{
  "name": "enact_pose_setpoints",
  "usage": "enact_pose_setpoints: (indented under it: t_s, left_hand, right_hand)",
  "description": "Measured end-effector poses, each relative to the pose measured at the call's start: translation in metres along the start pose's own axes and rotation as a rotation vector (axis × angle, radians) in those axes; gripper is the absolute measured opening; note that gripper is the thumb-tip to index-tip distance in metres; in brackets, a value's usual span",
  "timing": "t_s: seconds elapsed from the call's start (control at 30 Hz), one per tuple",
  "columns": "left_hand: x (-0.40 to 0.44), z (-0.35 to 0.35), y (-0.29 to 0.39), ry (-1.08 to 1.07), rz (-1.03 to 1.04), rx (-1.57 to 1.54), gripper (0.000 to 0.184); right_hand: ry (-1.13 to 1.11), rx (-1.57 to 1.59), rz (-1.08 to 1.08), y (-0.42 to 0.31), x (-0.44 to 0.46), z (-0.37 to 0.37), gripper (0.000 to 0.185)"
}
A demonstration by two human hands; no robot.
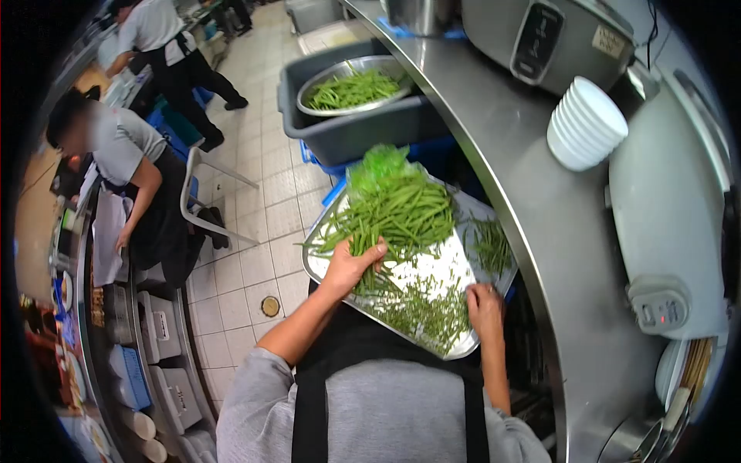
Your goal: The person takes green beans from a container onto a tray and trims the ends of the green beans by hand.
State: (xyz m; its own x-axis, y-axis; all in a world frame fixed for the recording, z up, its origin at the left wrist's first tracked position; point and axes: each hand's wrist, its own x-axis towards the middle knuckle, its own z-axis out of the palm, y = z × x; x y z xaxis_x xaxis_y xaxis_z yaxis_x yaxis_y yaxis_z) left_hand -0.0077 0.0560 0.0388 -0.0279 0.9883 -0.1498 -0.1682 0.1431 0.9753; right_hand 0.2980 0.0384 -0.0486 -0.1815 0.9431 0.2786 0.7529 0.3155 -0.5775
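Observation:
A metal tray (448, 270) lies in front of me, tilted in view. A heap of green beans (409, 212) fills its far part, beside a crumpled green plastic bag (376, 171). Short trimmed bean ends (421, 312) are scattered over the near part. At the heap's near edge, my left hand (353, 266) is closed around some green beans, thumb on top. My right hand (485, 309) is at the tray's right rim with its fingers curled in; what they hold, if anything, is hidden. More bean pieces (492, 245) lie on a grey surface at the tray's right.
Beyond the tray, a steel bowl of beans (356, 91) sits in a grey tub (289, 100). A steel counter (509, 131) curves along my right, bearing stacked white bowls (587, 123) and rice cookers (544, 38). On the left are a chair (189, 189) and two people at work.

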Motion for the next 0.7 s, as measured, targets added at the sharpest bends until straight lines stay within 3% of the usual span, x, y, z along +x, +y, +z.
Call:
enact_pose_setpoints:
  t_s: [0.07,0.17,0.23,0.33,0.43,0.47,0.57,0.7]
  left_hand:
    - [0.027,-0.012,0.033,0.047,0.164,0.331,0.018]
    - [0.082,-0.004,0.111,0.189,0.854,0.680,0.024]
    - [0.135,-0.011,0.156,0.332,0.991,1.005,0.026]
    - [0.208,-0.027,0.193,0.424,0.867,1.217,0.050]
    - [0.249,-0.049,0.173,0.632,0.828,1.253,0.058]
    - [0.249,-0.052,0.163,0.576,0.717,1.229,0.057]
    - [0.218,-0.054,0.122,0.429,0.848,1.115,0.049]
    - [0.130,-0.049,0.053,0.214,0.814,0.935,0.027]
  right_hand:
    - [0.006,0.006,0.000,-0.001,0.000,-0.001,0.009]
    - [0.026,-0.004,-0.002,-0.005,0.001,-0.002,0.009]
    - [0.013,-0.015,0.030,-0.003,-0.001,0.000,0.009]
    - [0.021,-0.028,0.048,-0.005,-0.002,0.000,0.009]
    - [0.023,-0.039,0.075,-0.007,-0.003,-0.001,0.009]
    - [0.025,-0.038,0.082,-0.006,-0.003,-0.001,0.009]
    - [0.042,-0.033,0.063,-0.005,-0.004,0.000,0.009]
    - [0.032,0.003,0.041,-0.006,-0.002,-0.001,0.008]
